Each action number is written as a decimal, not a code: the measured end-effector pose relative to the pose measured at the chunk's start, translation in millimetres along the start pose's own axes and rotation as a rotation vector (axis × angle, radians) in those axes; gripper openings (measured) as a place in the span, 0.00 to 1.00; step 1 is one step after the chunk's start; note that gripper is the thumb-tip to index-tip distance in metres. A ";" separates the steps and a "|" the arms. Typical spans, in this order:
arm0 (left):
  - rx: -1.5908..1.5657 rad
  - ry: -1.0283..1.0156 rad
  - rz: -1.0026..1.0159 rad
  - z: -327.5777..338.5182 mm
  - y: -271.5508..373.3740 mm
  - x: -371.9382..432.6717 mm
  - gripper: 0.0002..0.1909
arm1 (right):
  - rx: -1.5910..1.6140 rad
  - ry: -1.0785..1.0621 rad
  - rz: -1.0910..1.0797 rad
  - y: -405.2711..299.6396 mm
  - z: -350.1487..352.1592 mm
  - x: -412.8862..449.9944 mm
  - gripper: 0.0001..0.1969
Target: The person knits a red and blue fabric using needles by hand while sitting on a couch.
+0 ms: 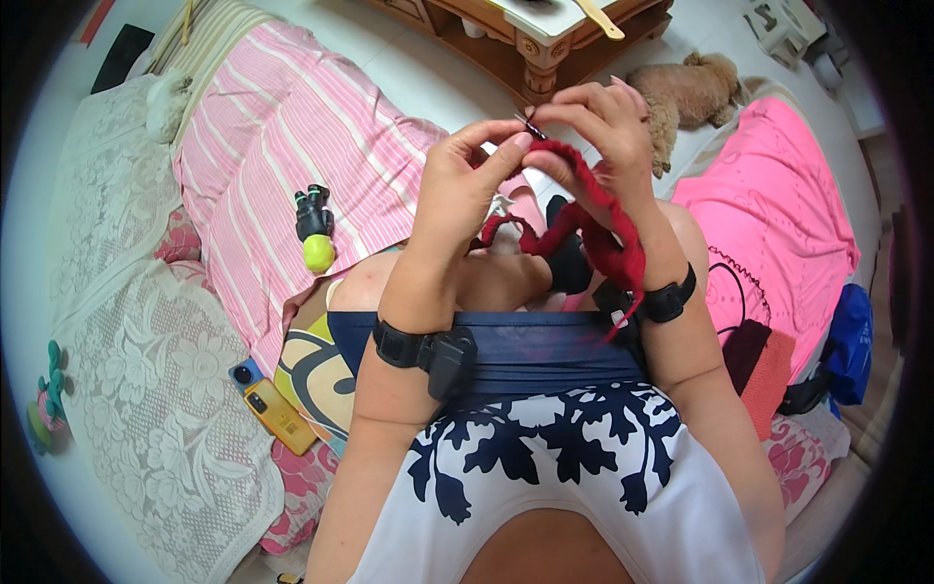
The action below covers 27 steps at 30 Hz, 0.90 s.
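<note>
My left hand (467,179) pinches the top edge of a narrow, dark red knitted strip (620,226) between thumb and index finger. A thin dark needle or hook (535,130) shows at the fingertips; its exact kind is hard to make out. My right hand (602,135) has its thumb against the strip, with the index fingertip at the tool's tip and the other fingers raised. From the hands the strip hangs in loops over my lap, and a loose red end trails near my right wrist. Part of the work is hidden behind my fingers.
Two phones (281,420) and a black toy hand on a yellow-green ball (319,252) lie to the left. A tan curly dog (686,95) lies on the floor beside a wooden table (536,47). Pink cloth (773,226) covers the seat at right.
</note>
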<state>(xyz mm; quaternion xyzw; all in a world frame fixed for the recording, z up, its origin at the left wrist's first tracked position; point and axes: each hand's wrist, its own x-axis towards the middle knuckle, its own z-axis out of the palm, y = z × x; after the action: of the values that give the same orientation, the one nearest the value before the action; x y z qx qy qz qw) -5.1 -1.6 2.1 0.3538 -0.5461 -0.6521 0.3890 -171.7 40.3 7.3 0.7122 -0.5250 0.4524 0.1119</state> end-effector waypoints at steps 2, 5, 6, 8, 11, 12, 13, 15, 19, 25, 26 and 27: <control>-0.089 -0.023 0.001 -7.3 1.6 3.3 0.12 | 0.020 -0.025 0.006 -0.4 -7.8 1.3 0.12; -0.163 -0.092 -0.080 -13.6 10.2 1.6 0.11 | 0.172 -0.094 0.056 2.3 -12.2 1.2 0.10; -0.184 -0.099 -0.100 -13.6 11.2 1.5 0.10 | 0.292 -0.132 0.080 3.6 -12.1 0.7 0.09; -0.206 -0.117 -0.148 -11.9 17.1 -2.1 0.09 | 0.547 -0.139 0.246 2.7 -9.0 -2.5 0.08; -0.235 -0.143 -0.206 -10.0 12.3 -1.9 0.09 | 0.842 -0.142 0.502 -1.0 -6.3 -3.9 0.08; -0.214 -0.167 -0.190 -9.6 9.5 -1.3 0.09 | 0.591 -0.089 0.308 0.3 -3.8 -4.2 0.09; -0.193 -0.191 -0.174 -8.0 7.9 -0.9 0.09 | 0.339 -0.035 0.117 0.7 -2.3 -4.1 0.10; -0.155 -0.141 -0.147 1.0 5.2 -4.3 0.08 | 0.234 -0.037 0.074 -1.4 -2.3 -2.3 0.12; 0.138 -0.196 -0.027 6.5 -9.1 -5.9 0.07 | 0.520 -0.368 0.442 -4.4 10.7 -13.6 0.18; -0.170 -0.051 -0.052 -3.7 0.8 0.3 0.07 | 0.156 0.004 0.038 -4.2 -0.9 3.6 0.14; -0.176 -0.067 -0.063 -7.8 1.4 0.4 0.08 | 0.145 -0.006 0.056 -4.3 -2.0 1.6 0.13; -0.182 -0.082 -0.075 -10.9 1.5 -0.2 0.09 | 0.137 -0.017 0.075 -4.1 -2.2 -0.5 0.12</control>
<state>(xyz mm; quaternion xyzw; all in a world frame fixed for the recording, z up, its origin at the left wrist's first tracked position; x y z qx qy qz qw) 4.8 -6.3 2.0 0.3103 -0.4866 -0.7270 0.3720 -169.3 43.7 9.5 0.7017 -0.5201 0.4851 0.0416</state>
